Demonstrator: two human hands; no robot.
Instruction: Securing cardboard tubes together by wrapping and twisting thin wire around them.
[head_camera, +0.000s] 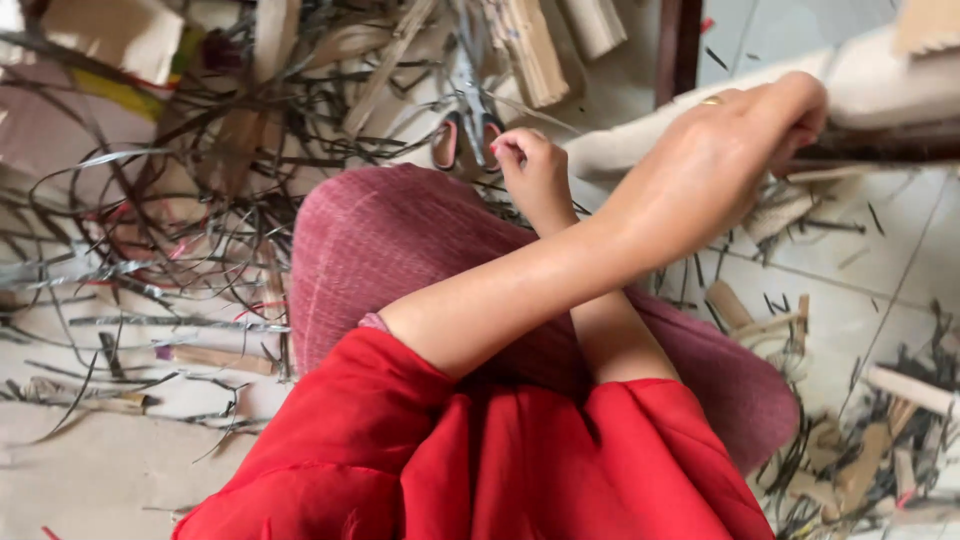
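The arms cross over a raised knee clad in dusty-pink ribbed fabric (400, 250), with bright red sleeves (420, 450) bunched at the bottom of the view. The left hand (735, 140) reaches across to the right side of the picture; its fingers curl down and inward, clenched over the edge of a pale cream piece (880, 85) that lies above a dark wooden bar (880, 150), and a thin gold ring (711, 100) shows on one finger. What exactly sits inside that grip is hidden by the knuckles. The right hand (535, 175) passes beneath the left forearm and ends just beyond the knee, fingers folded into a loose fist with painted nails turned up — its fingertips lie right beside the pink handles of a pair of scissors (468, 125) resting on the floor, and whether they touch the handles cannot be told. Around the scissors spreads a tangle of thin dark and silvery strips (180, 200), mixed with cardboard offcuts (530, 50). To the right, on the pale tiled floor (860, 290), lie more scraps — short tan cardboard pieces (860, 470) and dark slivers.
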